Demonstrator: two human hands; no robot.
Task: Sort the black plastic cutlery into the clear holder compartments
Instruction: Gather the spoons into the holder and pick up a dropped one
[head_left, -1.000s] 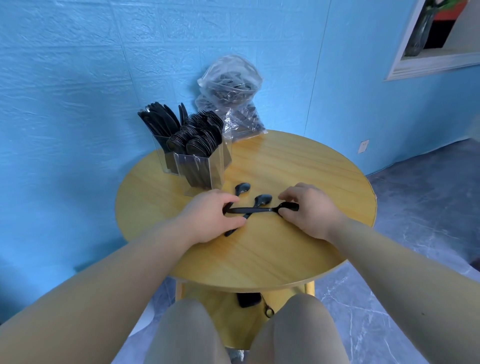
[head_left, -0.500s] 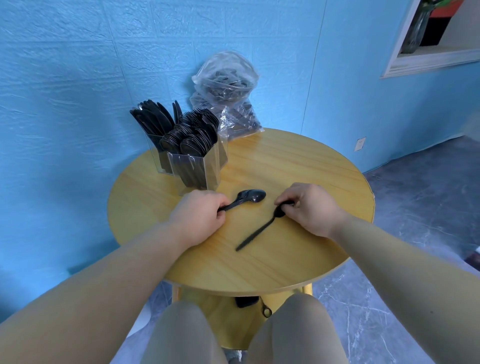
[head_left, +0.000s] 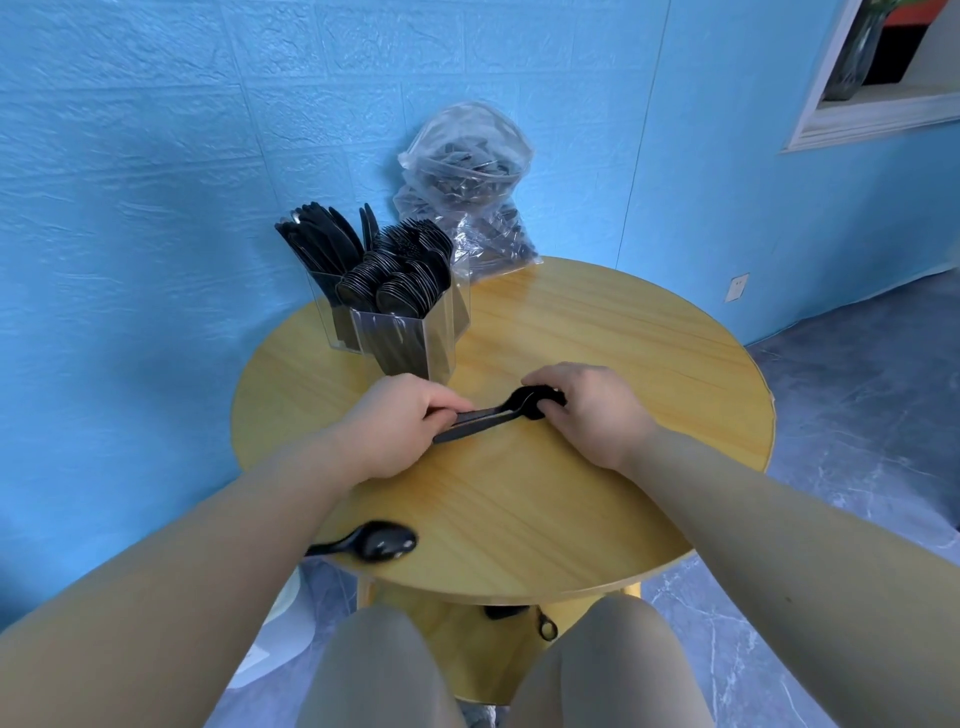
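Two black plastic spoons lie stacked together on the round wooden table, between my hands. My left hand pinches their handle ends. My right hand grips their bowl ends. A third black spoon lies near the table's front edge, its handle partly hidden under my left forearm. The clear holder stands at the back left, just beyond my left hand; its compartments hold several knives, forks and spoons.
A clear plastic bag with more black cutlery leans against the blue wall behind the table. A lower shelf under the table holds small dark items. My knees sit below the front edge.
The two spoons, held apart half a second ago, are now brought together between both hands. A third spoon has appeared near the front edge under my left forearm.
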